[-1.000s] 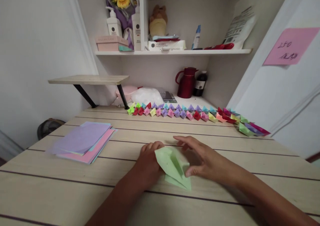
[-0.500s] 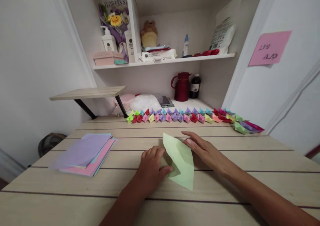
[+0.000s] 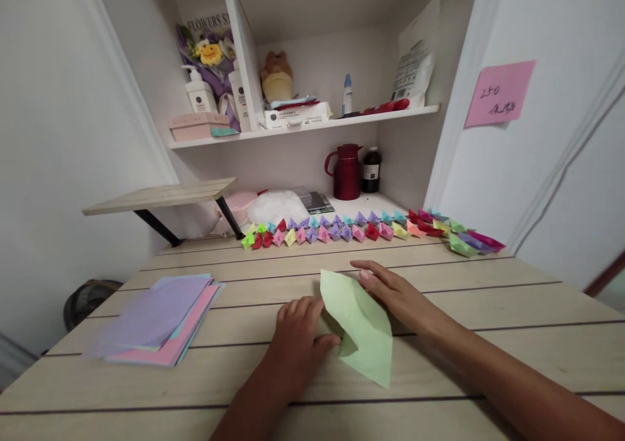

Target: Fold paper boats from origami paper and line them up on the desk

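Note:
A sheet of light green paper (image 3: 359,327) stands bent above the wooden table in front of me, with a shadow across its curved face. My left hand (image 3: 303,340) grips its left edge, the thumb towards the lower middle and the fingers partly hidden beside the sheet. At the upper right edge, my right hand (image 3: 390,291) holds the paper between thumb and fingers, the index finger stretched out over the top. Beyond both hands, rows of small folded paper boats (image 3: 322,234) in many colours line the back of the table.
A stack of coloured paper sheets (image 3: 161,317), purple on top, lies on the left of the table (image 3: 234,382). Behind it stands a small raised wooden shelf (image 3: 161,195). Larger nested paper boats (image 3: 471,242) sit at the back right. A red jug (image 3: 346,174) is in the cabinet.
The view has shifted slightly, moving the background left. The green paper's lower corner has swung a little to the right, and more of its face shows. Both hands keep nearly the same hold.

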